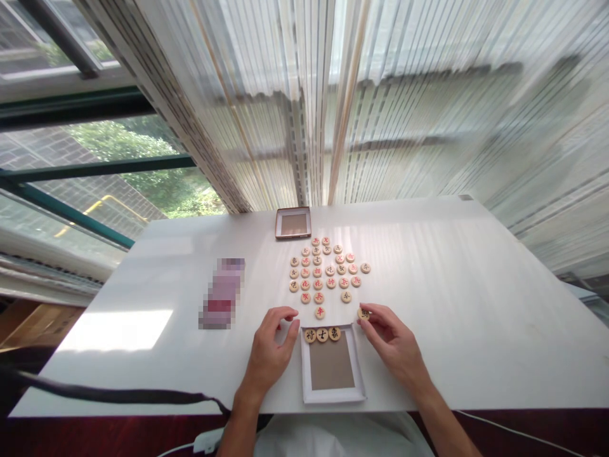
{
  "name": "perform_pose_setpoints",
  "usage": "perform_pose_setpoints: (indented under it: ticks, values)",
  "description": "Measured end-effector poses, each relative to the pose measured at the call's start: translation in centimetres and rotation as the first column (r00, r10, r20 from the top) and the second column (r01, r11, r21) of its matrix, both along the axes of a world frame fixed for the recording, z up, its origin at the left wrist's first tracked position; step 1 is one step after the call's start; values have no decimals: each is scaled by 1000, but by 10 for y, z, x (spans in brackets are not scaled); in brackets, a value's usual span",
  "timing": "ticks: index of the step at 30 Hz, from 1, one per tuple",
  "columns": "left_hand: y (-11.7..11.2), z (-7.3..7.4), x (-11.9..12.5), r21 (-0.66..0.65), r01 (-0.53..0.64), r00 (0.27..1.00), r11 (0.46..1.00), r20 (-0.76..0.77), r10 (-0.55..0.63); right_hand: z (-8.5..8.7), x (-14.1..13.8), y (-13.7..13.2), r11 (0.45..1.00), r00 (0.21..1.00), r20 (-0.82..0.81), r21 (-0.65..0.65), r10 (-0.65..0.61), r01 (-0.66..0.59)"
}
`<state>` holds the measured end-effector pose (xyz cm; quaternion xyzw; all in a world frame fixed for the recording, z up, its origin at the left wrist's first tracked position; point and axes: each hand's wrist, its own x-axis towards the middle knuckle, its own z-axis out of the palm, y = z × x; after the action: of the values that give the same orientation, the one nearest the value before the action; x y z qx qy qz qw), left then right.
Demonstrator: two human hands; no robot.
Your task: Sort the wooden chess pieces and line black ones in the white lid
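Observation:
My right hand (392, 339) pinches a round wooden Chinese chess piece (363, 313) with a black character, just off the box's upper right corner. My left hand (272, 346) is beside the box's upper left corner, thumb and fingers apart with nothing between them. Between my hands lies a shallow white open box (333, 401) with a brown bottom. Three black-lettered chess pieces (322, 335) sit in a row along its far edge. Beyond the box, several loose chess pieces (318, 284) with red or black characters lie face up, and a red-lettered piece (320, 313) is closest to it.
A second shallow box or lid (294, 223) with a brown rim lies at the table's far edge. Left on the white table (476, 304) is a blurred-out purple item (221, 293). Striped sheer curtains (404, 114) hang behind, and a black strap (118, 395) crosses the lower left.

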<state>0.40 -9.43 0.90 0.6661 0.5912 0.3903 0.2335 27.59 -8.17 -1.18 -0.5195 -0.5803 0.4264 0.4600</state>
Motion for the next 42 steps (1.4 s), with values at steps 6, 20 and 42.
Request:
perform_pose_setpoints:
  ticks: [6, 20, 42]
  values:
    - [-3, -7, 1, -23, 38, 999, 999, -8, -39, 1, 0, -1, 1000, 1000, 21, 16, -6, 6]
    - [0, -3, 2, 16, 136, 985, 991, -112, -133, 5, -3, 0, 1000, 1000, 23, 20, -5, 5]
    - [-1, -2, 2, -4, 122, 986, 992, -114, -122, 9, -4, -1, 999, 1000, 23, -41, 0, 1]
